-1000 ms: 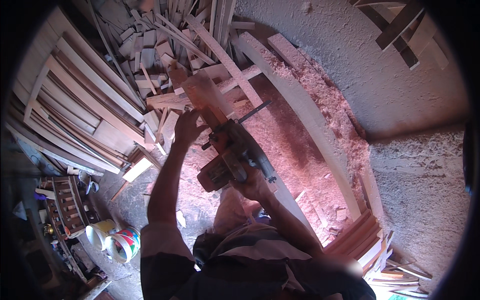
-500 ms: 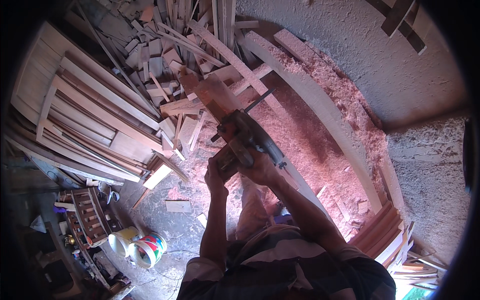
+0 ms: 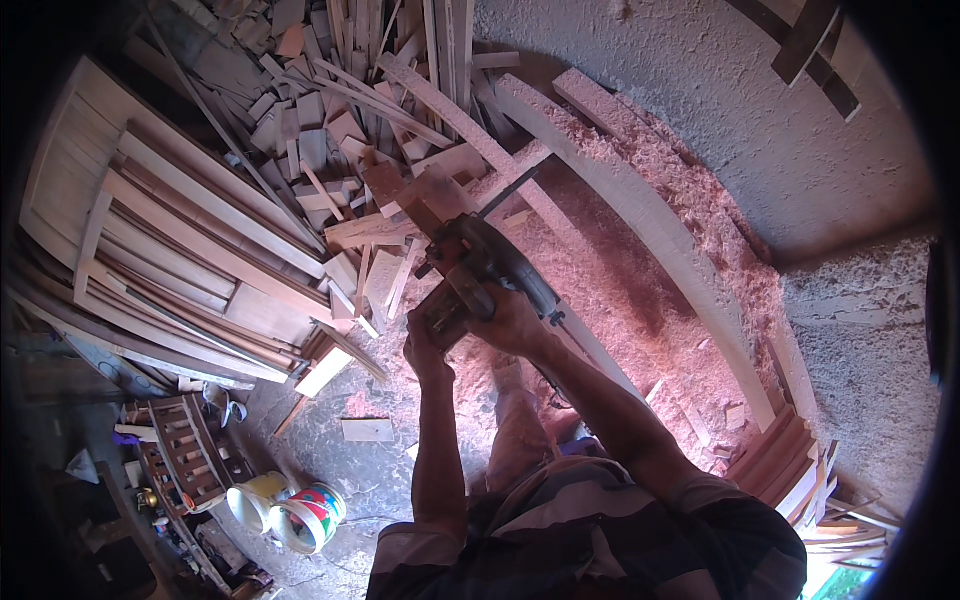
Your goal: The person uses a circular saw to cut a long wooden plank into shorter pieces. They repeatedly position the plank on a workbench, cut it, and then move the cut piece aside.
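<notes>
Both my hands grip a dark handheld power tool [image 3: 488, 258] that looks like a circular saw. My left hand [image 3: 427, 338] is closed around the side of its body, and my right hand [image 3: 514, 322] wraps its rear handle. A thin dark rod [image 3: 512, 192] sticks out from the tool's far right side. Beneath the tool, a long pale wooden board [image 3: 598, 352] runs diagonally from near my right side to the far left. My fingers partly cover the handle, and the blade cannot be seen.
Pink sawdust and shavings [image 3: 640, 290] cover the floor around a curved beam [image 3: 650, 225]. Offcuts [image 3: 310, 145] pile up at the far left. Wooden frames [image 3: 215, 260] lean at left, above two buckets [image 3: 305, 520]. Stacked reddish boards [image 3: 775, 455] stand at right, near a rough wall [image 3: 860, 330].
The surroundings have shifted slightly right and down in the picture. Against them, the tool and both hands sit a little farther away from me. Both hands keep their hold.
</notes>
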A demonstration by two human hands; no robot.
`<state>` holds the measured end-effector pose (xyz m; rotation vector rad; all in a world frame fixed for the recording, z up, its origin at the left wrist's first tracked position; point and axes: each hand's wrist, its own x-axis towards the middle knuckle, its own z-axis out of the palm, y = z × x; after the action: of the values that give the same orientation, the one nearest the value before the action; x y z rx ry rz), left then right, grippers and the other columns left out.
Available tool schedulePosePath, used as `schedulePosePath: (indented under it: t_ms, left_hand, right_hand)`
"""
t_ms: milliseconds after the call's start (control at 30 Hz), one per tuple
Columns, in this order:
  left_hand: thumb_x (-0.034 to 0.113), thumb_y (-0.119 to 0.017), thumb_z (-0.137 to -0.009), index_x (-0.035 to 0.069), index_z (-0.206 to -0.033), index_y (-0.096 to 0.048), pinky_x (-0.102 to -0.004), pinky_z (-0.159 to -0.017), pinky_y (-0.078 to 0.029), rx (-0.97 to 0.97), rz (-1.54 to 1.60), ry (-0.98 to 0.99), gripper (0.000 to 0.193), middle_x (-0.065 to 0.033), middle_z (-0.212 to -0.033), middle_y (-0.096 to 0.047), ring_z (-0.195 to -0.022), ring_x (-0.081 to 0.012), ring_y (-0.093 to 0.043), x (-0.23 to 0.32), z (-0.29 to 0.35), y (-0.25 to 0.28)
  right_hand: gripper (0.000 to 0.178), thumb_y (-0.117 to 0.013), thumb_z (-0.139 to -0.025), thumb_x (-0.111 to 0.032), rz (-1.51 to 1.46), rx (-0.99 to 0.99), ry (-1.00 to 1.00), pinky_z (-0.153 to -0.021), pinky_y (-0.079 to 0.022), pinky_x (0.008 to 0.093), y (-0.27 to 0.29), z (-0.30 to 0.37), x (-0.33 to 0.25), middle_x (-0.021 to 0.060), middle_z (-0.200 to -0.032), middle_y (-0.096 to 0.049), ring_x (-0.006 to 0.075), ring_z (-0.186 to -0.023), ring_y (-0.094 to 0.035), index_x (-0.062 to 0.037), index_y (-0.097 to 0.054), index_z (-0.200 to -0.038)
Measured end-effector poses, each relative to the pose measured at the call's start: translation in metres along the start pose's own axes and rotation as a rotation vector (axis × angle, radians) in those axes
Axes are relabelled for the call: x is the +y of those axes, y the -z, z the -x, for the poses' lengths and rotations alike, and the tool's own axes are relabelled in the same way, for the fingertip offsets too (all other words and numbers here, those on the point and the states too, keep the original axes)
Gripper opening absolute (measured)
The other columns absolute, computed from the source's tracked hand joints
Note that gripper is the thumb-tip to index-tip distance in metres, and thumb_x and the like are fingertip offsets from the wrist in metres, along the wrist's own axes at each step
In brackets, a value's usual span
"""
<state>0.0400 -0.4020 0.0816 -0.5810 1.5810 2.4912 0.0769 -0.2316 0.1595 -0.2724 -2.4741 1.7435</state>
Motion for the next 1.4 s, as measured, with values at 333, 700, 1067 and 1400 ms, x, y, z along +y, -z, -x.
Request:
schedulePosePath:
  t_ms: [333, 700, 1067, 1400]
  left_hand:
    - [0.045, -0.058, -0.104, -0.001, -0.128, -0.062, -0.0335, -0.090, -0.058, -0.022, 0.015, 0.021, 0.052, -0.0100, -0.115, -0.069, -0.102, -0.0194, -0.070, 0.009, -0.038, 0.003]
    - [0.046, -0.056, -0.104, 0.000, -0.133, -0.060, -0.0339, -0.098, -0.054, 0.001, 0.061, 0.018, 0.055, -0.0101, -0.126, -0.067, -0.113, -0.0200, -0.067, 0.033, -0.108, -0.002]
    - [0.053, -0.040, -0.107, -0.003, -0.142, -0.051, -0.0450, -0.103, -0.055, -0.236, -0.148, -0.435, 0.067, -0.0204, -0.139, -0.055, -0.123, -0.0337, -0.060, 0.146, -0.120, -0.049]
    - [0.042, -0.046, -0.108, -0.001, -0.144, -0.045, -0.0443, -0.102, -0.054, -0.503, -0.175, 0.063, 0.056, -0.0168, -0.137, -0.055, -0.125, -0.0284, -0.057, 0.067, 0.021, -0.063]
  right_hand:
    - [0.047, -0.078, -0.076, -0.022, 0.001, -0.036, 0.014, -0.081, -0.057, 0.0439, -0.012, -0.035, 0.001, 0.0219, -0.100, -0.073, 0.0380, -0.094, -0.073, -0.0004, -0.066, -0.116]
    - [0.042, -0.073, -0.074, -0.016, 0.028, -0.030, 0.060, -0.085, -0.056, 0.0457, -0.042, -0.107, -0.008, 0.0243, -0.099, -0.071, 0.0408, -0.097, -0.070, -0.0012, -0.067, -0.113]
    - [0.037, -0.075, -0.074, -0.011, -0.175, 0.108, 0.414, -0.082, -0.056, 0.0463, -0.031, -0.144, -0.079, 0.0230, -0.099, -0.070, 0.0421, -0.097, -0.069, -0.0016, -0.065, -0.108]
    - [0.051, -0.079, -0.080, -0.022, 0.033, 0.312, 0.087, -0.075, -0.057, 0.0481, 0.077, 0.049, -0.097, 0.0239, -0.090, -0.071, 0.0422, -0.085, -0.071, -0.0023, -0.063, -0.124]
